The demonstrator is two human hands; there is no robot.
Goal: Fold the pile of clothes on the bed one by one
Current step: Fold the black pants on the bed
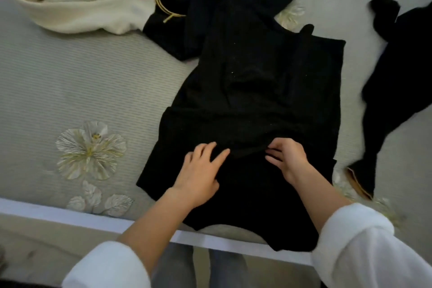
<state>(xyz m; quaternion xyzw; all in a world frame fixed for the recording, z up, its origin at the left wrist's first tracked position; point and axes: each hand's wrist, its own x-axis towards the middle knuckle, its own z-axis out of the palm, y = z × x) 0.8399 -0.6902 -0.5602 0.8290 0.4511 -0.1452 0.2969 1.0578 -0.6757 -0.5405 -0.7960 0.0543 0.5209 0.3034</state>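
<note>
Now black garment [257, 100] under L hand [201, 170], spread flat, & R hand [288, 159], pinching fold.

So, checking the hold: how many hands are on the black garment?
2: left hand spread flat on the black garment, right hand beside it pinching a fold. None hidden.

Left hand [198, 177] flat; right hand [289, 159] fingers [275, 147] bent.

Matt black cloth garment [257, 91] on ribbed, embroidered bedspread [81, 77].
</note>
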